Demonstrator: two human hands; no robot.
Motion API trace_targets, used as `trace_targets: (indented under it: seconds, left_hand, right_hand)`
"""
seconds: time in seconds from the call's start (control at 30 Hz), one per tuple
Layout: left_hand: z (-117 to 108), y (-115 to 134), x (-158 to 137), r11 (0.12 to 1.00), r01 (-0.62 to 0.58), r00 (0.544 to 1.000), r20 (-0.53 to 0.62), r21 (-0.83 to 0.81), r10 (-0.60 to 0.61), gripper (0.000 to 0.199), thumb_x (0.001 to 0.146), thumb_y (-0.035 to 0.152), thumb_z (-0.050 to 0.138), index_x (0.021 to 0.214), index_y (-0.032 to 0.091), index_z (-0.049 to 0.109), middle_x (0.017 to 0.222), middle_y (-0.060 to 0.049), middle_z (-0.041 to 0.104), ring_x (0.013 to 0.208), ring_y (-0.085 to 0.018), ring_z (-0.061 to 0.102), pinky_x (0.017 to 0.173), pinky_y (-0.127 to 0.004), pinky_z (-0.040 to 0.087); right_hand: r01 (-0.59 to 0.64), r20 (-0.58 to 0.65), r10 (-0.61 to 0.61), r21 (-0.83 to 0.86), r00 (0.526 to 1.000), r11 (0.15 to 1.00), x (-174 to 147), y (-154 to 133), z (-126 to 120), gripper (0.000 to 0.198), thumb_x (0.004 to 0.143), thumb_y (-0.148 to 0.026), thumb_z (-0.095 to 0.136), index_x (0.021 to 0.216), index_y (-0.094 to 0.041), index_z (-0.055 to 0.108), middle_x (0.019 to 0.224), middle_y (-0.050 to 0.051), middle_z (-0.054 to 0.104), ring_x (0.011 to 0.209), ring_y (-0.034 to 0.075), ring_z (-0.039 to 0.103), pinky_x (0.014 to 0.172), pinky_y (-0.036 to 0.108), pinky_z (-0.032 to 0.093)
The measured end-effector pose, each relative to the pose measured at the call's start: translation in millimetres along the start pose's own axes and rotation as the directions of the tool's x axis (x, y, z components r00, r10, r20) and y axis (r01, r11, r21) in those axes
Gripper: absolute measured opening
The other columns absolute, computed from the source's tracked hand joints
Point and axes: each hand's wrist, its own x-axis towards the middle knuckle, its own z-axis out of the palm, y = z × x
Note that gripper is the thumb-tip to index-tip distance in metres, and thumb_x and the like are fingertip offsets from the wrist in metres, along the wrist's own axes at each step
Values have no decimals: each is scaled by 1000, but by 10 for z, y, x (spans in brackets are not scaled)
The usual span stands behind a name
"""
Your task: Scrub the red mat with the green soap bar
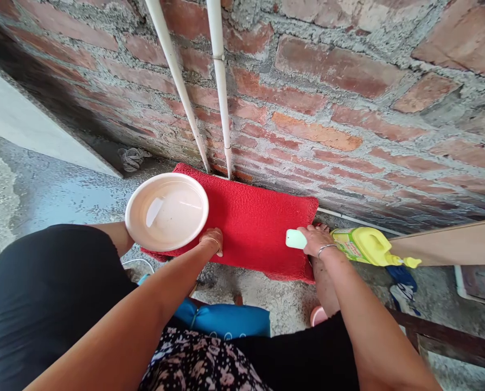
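L hand [212, 240]: fingertips mostly hidden, so whether red cloth [250, 222] is gripped or just pressed can't be told. R hand [316, 240]: part of pale-green obj. [295, 239] is covered by fingers; underside can't be seen. Cloth's L end is partly hidden by basin [129, 213]; support under cloth is mostly concealed. Label print on yellow bottle [368, 244] is too small to be read. Pink item [318, 316] is partly blocked by R leg [324, 282], blue fabric [242, 320] by floral top [210, 364]. White pipes [218, 60] are cut off at top edge, pale slab [31, 114] at L edge, floral top & both forearms [173, 282] at bottom. Blue-&-white item [405, 296], far R, can't be ID'd.
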Motion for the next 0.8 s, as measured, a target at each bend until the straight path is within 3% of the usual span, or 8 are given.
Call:
trace_targets:
  seconds: [0.13, 0.27, 0.33, 0.4, 0.53, 0.7, 0.8]
  left_hand:
    - [41, -10, 39, 1000, -26, 1000, -18, 1, 26, 100, 35, 35, 88, 123, 8, 48, 115, -22, 56, 103, -32, 60, 81, -40, 53]
    - [73, -6, 56, 1000, -6, 999, -36, -10, 5, 99, 34, 35, 89, 122, 9, 49, 114, -23, 55, 99, -32, 61, 77, -41, 54]
    - [79, -2, 53, 1000, 12, 999, -30, -28, -13, 98, 34, 34, 89, 121, 10, 49, 113, -23, 56, 97, -32, 61, 75, -42, 55]
    - [82, -3, 46, 999, 7, 1000, -26, -51, -8, 98, 33, 32, 89, 121, 10, 49, 112, -22, 56, 96, -32, 62, 73, -43, 55]
    - [102, -23, 34, 996, -30, 999, -36, -86, 27, 98, 32, 31, 89, 120, 11, 49, 110, -22, 56, 96, -33, 61, 69, -44, 55]
    - [144, -43, 24, 993, -43, 998, -57, -109, 37, 91, 37, 28, 86, 118, 13, 51, 108, -20, 57, 96, -34, 60, 62, -44, 56]
    - [158, -50, 20, 988, -54, 998, -53, -143, 47, 80, 45, 25, 81, 119, 12, 51, 110, -21, 56, 97, -37, 58, 58, -44, 56]
  right_hand:
    - [95, -10, -95, -18, 995, 995, 70, -164, 69, 62, 66, -20, 60, 126, -28, 46, 115, 10, 52, 104, 26, 51, 80, 38, 39]
    - [-56, 33, 58, -55, 998, 997, 70, 127, 88, 53, 64, -19, 62, 116, -24, 54, 117, 13, 52, 105, 30, 52, 80, 39, 39]
    - [-102, 24, 102, 1, 994, 995, 93, 229, 12, 60, 63, -23, 64, 122, -24, 51, 117, 13, 53, 104, 29, 53, 79, 37, 40]
    - [-75, -35, 79, 99, 996, 992, 159, 183, -132, 72, 64, -30, 66, 131, -28, 42, 117, 11, 54, 101, 26, 54, 78, 35, 40]
    - [57, -198, -23, 165, 980, 985, 434, -379, -594, 75, 67, -38, 64, 136, -31, 34, 116, 8, 54, 99, 24, 55, 77, 32, 40]
    - [161, -239, -136, 87, 961, 983, 912, -1487, -1249, 65, 70, -37, 64, 131, -30, 40, 115, 9, 53, 104, 25, 52, 82, 33, 38]
    - [189, -275, -175, 28, 945, 982, 1145, -2014, -1482, 63, 73, -38, 62, 131, -29, 39, 119, 11, 50, 108, 26, 49, 87, 36, 37]
